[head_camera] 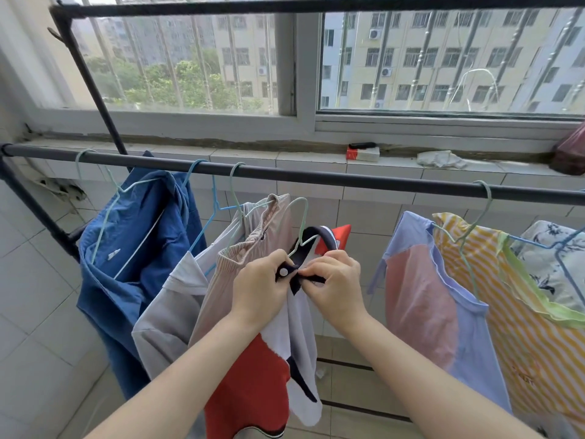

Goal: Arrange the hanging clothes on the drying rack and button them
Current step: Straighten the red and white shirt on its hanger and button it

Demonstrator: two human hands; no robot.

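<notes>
A red, white and navy polo shirt (pixel 253 381) hangs on a pale green hanger (pixel 303 217) in front of the dark rack bar (pixel 348 180). My left hand (pixel 262 286) pinches the navy placket side carrying a white button (pixel 283 272). My right hand (pixel 335 283) pinches the opposite navy placket edge right beside it. The two edges meet between my thumbs. The navy collar (pixel 319 232) arches above my hands. To the left hang a blue shirt (pixel 133 248), a grey garment (pixel 171 315) and a pinkish striped one (pixel 247 248).
Right of my hands hang a lilac and pink top (pixel 437 299), a yellow striped garment (pixel 531 312) and a floral cloth (pixel 547 248). A tiled windowsill (pixel 285 156) behind holds a red and white box (pixel 362 152) and a crumpled rag (pixel 441 159). The rack's upper bar (pixel 285 6) crosses overhead.
</notes>
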